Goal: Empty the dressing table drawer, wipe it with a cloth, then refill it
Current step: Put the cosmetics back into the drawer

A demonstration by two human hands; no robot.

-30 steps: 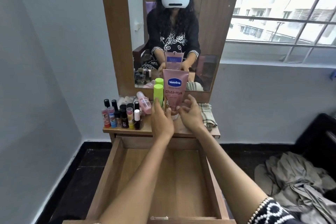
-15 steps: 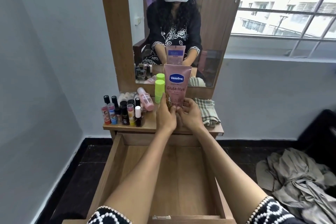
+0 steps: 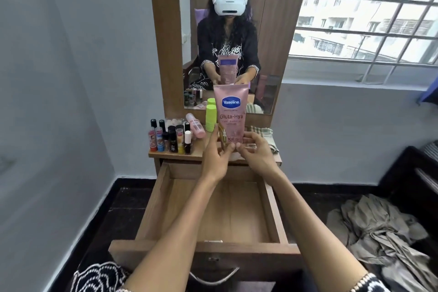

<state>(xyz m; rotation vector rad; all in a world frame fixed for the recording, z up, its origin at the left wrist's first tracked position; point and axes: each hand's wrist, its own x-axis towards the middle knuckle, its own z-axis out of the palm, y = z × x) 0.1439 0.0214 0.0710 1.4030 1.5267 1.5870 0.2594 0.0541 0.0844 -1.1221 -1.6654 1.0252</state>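
— Wooden dressing table top (image 3: pixel 170 154) is crowded along its left edge; the drawer (image 3: pixel 213 211) below gapes bare.

— Left hand (image 3: pixel 216 156) and right hand (image 3: pixel 254 155) pinch the Vaseline tube (image 3: pixel 231 111) low, upright at the top's middle. Best lift straight, clearing the green bottle (image 3: pixel 210 118).

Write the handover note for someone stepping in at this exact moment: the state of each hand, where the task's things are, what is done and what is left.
Left hand: fingers on the lower end of the pink Vaseline tube, which stands upright on the dressing table top.
Right hand: fingers at the tube's base on the other side.
Drawer: pulled open, nothing visible inside.
Small bottles, green container and folded cloth are on the table top.
Done: emptying. Whether it has been wiped cannot be told.
Left: refilling the drawer, plus wiping if still needed.
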